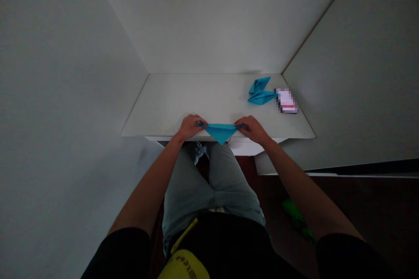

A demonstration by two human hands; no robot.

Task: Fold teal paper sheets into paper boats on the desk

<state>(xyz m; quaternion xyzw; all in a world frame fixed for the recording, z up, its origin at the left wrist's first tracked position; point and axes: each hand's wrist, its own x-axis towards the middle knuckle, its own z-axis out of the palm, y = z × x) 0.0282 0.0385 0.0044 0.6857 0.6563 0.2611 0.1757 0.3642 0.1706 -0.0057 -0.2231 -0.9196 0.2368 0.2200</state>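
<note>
the blue paper triangle (221,131) lies at the near edge of the white table (196,100), its tip pointing toward the person. the left hand (190,125) pinches its left corner and the right hand (249,127) pinches its right corner, fingers closed on the paper. far off to the right lie two folded blue paper shapes (260,91), just beside a small blurred box (287,100).

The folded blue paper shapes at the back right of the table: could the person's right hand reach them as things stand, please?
Probably yes. The right hand pinches the blue paper triangle at the table edge; bare tabletop lies between it and the folded blue shapes.
</note>
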